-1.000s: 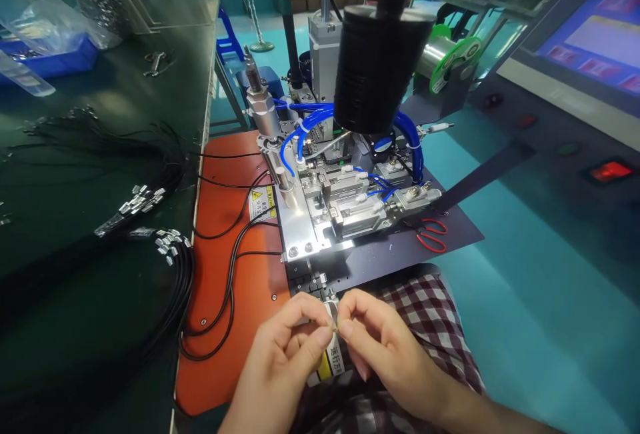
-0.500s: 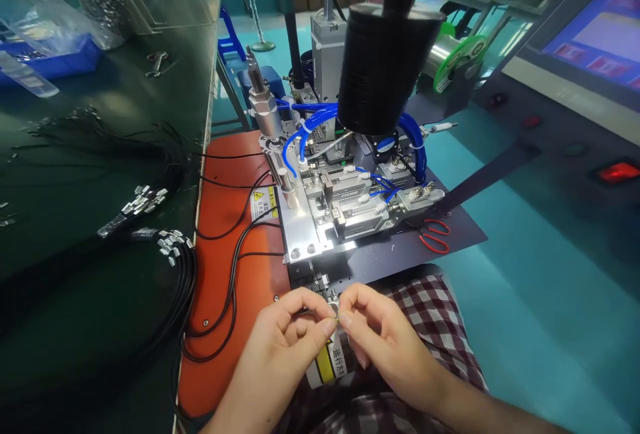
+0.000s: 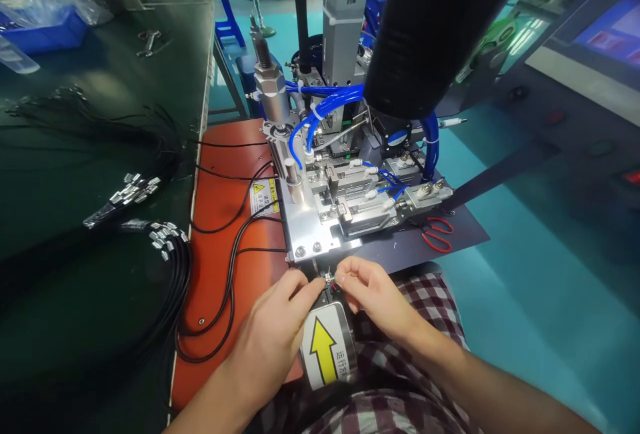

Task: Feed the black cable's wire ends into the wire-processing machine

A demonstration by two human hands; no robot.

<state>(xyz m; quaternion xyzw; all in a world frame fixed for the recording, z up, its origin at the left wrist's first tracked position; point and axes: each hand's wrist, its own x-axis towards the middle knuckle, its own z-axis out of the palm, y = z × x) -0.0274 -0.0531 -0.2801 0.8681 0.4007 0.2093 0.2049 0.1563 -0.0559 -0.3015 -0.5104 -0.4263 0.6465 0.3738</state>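
My left hand (image 3: pixel 280 317) is closed in a pinch, its thumb and forefinger touching a small metallic connector piece (image 3: pixel 329 279) at the front of the machine. What lies between those fingertips is too small to make out. Opposite it, my right hand (image 3: pixel 369 291) pinches thin wires (image 3: pixel 334 283), with red and green showing at its fingertips. Both hands meet just in front of the machine's silver plate (image 3: pixel 306 234). Below them runs a track cover with a yellow arrow label (image 3: pixel 323 347).
Black cables (image 3: pixel 233 274) cross the orange board (image 3: pixel 215 187) from the dark table (image 3: pixel 100 301), where bundled cables with metal ends (image 3: pixel 167 237) lie. Red-handled scissors (image 3: pixel 437 234) rest on the grey base plate. A black duct (image 3: pixel 415 41) hangs over the machine with its blue hoses (image 3: pixel 335 97).
Both hands have moved forward from above the label to the machine's front, and the yellow arrow is now uncovered. The head view has shifted closer to the machine.
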